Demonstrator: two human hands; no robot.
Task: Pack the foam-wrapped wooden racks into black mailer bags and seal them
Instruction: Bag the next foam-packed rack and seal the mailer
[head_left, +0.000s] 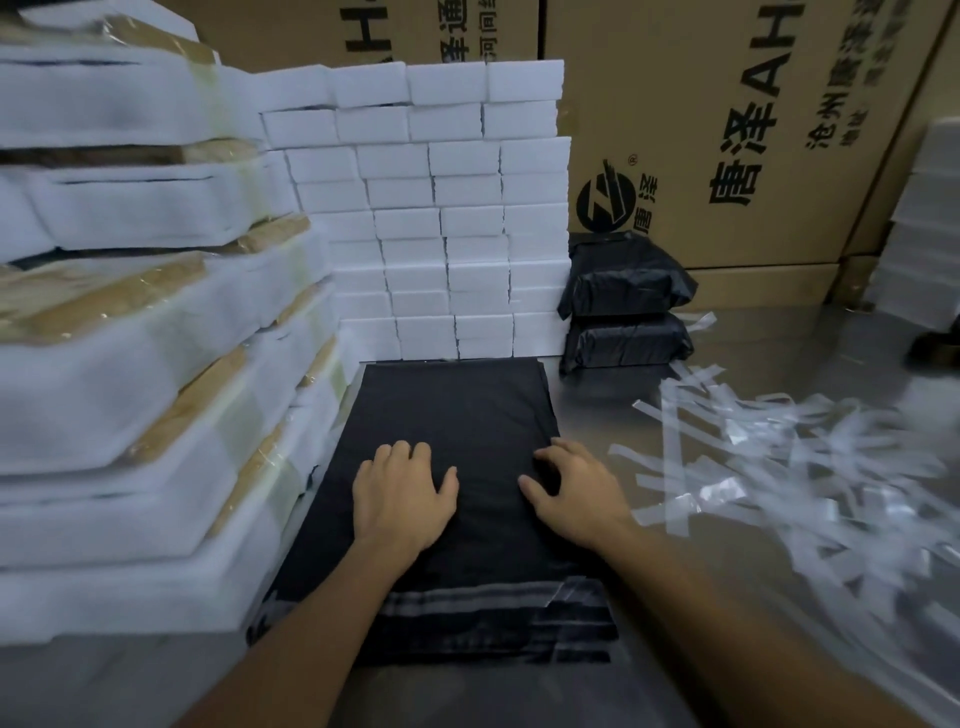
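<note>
Neither grip is closed on anything: the left hand (402, 496) lies flat, fingers spread, palm down on the stack of black mailer bags (447, 415), and the right hand (574, 491) sits beside it with fingers curled, the tips pressing into the top bag near its right edge. Both forearms reach straight forward from the bottom of the view, wrists low over the pale adhesive strips (498, 597) at the near, open end of the bags. This looks like the start of a cycle, freeing one bag from the stack; the curled right fingers suggest pinching up the top layer. The next move likely calls for separating a single bag, opening its mouth, then drawing a foam-wrapped rack (130, 364) from the tall pile just left of the bags on the bench (779, 353). Two sealed parcels (626, 312) are stacked at the back, and peeled strip liners (779, 467) litter the right side.
</note>
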